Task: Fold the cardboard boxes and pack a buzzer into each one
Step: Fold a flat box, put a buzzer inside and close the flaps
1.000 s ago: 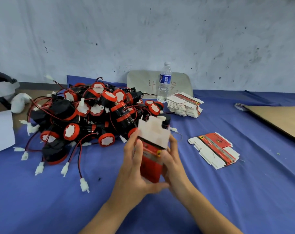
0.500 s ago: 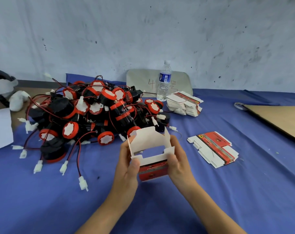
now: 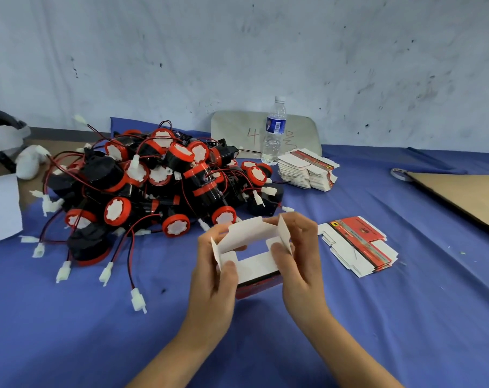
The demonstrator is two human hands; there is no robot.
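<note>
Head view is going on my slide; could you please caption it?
Left hand and right hand hold an open box, flaps up, before the buzzers.

The left forearm (image 3: 177, 357) and right forearm (image 3: 347, 348) angle in from below, bare, converging at the wrists. The left hand (image 3: 209, 278) curls round the near left corner of the small box (image 3: 255, 268), thumb pressed down on top. The right hand (image 3: 302, 261) grips the opposite end, thumb on an inner flap, fingers wrapped behind.
</note>
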